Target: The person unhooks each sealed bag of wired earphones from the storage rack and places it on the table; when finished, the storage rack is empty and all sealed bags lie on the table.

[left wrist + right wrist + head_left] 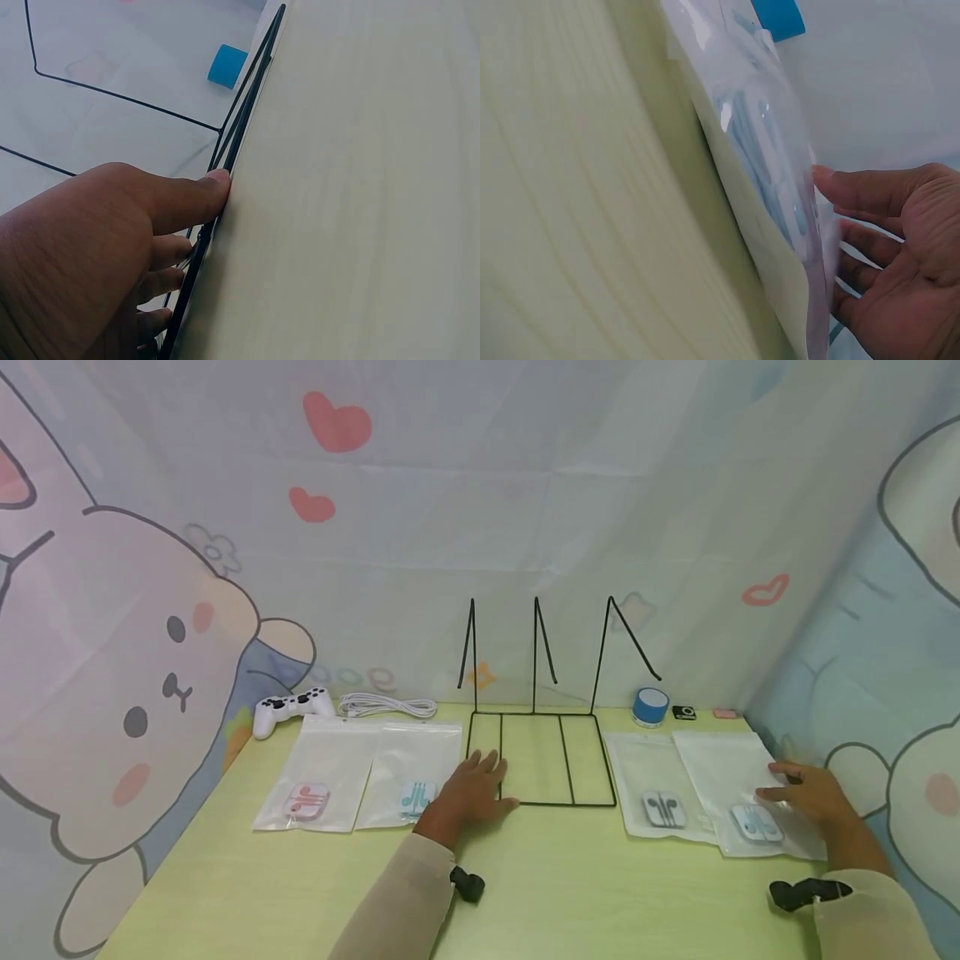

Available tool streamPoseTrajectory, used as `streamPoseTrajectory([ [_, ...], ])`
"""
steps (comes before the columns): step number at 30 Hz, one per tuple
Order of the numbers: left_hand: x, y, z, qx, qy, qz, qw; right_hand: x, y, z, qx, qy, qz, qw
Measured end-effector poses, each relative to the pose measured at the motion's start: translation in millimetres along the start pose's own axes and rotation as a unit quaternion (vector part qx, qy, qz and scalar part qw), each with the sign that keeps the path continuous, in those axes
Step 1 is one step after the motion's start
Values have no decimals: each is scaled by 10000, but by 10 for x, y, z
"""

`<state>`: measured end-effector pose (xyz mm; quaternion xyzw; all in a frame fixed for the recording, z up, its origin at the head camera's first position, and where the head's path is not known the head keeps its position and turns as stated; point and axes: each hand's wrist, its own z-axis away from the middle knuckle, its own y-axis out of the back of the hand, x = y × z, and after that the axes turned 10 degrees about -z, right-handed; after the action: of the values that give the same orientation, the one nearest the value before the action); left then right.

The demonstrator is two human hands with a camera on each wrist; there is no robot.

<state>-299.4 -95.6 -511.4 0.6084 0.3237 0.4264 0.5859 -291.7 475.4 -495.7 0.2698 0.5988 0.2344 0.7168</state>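
A black wire rack (568, 760) with three upright bent prongs lies on the table, its base flat and divided by crossbars. My left hand (471, 789) rests on the front left corner of that base. In the left wrist view the thumb touches the front wire (238, 135), with the other fingers lying loosely beyond it. My right hand (817, 793) touches the rightmost clear zip bag (720, 768), which holds light blue earphones (757, 823) in a case. The right wrist view shows its thumb against the bag's side, fingers spread and slightly bent.
Beside that bag lies another with dark earphones (663, 808). To the left are bags with pink earphones (307, 801) and teal earphones (417, 797). Along the back stand a white game controller (292, 708), coiled white cable (387, 705), blue round speaker (650, 707), small black player (683, 712) and pink item (725, 714).
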Motion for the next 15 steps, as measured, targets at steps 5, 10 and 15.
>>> streamPoseTrajectory([
  [5,-18,-28,-23,24,-14,-76,10000,-86,-46,32,-74,-88,103,9999],
  [10,-31,-31,-31,98,-2,-126,9999,-125,-91,44,-32,181,435,9989],
  [15,-68,-9,30,345,64,-316,9989,-188,-136,130,9,394,484,9980],
])
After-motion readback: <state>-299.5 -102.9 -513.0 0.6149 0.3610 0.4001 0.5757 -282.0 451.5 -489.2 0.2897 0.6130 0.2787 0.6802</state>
